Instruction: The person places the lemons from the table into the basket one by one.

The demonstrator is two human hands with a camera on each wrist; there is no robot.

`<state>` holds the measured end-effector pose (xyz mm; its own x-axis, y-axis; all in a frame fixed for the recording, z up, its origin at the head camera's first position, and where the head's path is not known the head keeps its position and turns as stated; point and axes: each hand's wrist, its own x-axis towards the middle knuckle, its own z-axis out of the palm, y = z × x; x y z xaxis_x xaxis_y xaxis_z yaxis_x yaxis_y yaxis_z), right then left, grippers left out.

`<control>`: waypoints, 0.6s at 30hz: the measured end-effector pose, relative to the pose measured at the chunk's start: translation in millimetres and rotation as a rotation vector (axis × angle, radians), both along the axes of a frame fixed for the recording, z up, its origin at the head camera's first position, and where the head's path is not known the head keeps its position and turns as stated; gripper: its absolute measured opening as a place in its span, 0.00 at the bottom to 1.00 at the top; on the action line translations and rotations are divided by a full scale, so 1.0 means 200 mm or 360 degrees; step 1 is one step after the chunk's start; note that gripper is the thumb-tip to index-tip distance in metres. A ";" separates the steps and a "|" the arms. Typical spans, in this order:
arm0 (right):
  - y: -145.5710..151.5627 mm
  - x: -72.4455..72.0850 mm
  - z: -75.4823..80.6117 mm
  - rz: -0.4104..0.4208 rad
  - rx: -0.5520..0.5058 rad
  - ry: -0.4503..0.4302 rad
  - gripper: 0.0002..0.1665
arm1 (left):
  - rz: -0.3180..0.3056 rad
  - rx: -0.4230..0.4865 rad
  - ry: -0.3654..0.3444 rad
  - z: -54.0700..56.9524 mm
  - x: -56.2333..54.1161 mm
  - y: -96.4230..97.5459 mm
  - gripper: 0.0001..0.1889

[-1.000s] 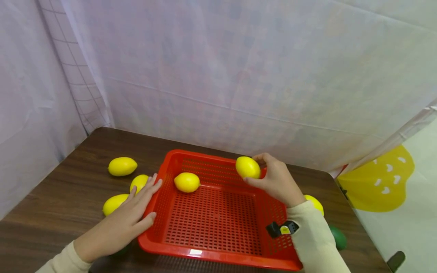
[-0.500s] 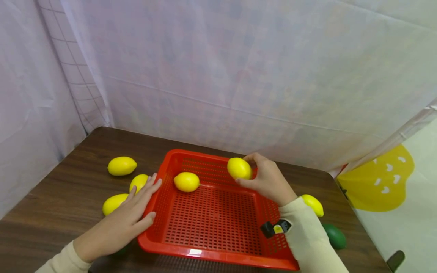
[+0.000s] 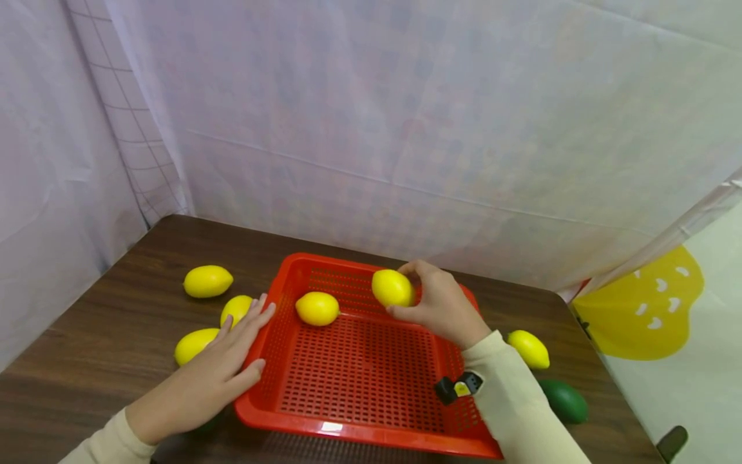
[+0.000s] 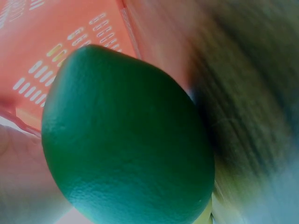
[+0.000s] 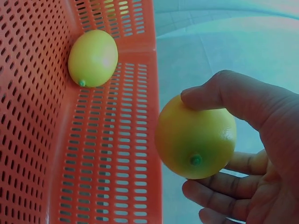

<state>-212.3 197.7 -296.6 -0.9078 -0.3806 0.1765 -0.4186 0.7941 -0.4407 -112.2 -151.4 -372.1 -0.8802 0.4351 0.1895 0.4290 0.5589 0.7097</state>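
Observation:
My right hand grips a yellow lemon between thumb and fingers, over the far side of the red basket. In the right wrist view this held lemon shows its stem end, beside the basket's rim. Another lemon lies inside the basket at its far left corner. My left hand rests along the basket's left rim with its fingers straight. Close in front of the left wrist camera is a dark green fruit, mostly hidden under the left hand in the head view.
Left of the basket, lemons lie on the brown wooden table, two of them partly behind the left hand. To the right are one lemon and a green fruit. A pale curtain hangs behind the table.
My right hand has moved left over the basket with the lemon in its grip. The lemon and green fruit at right show more fully now. My left hand has stayed still.

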 end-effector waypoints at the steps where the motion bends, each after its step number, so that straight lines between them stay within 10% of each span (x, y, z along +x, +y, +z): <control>1: -0.01 0.00 0.00 0.0004 -0.0002 0.0000 0.36 | -0.0003 0.0003 0.0008 0.00 0.00 0.00 0.37; 18: -0.14 0.00 0.00 0.0146 0.0000 0.0054 0.35 | -0.0002 0.0002 -0.0008 0.00 0.00 0.00 0.37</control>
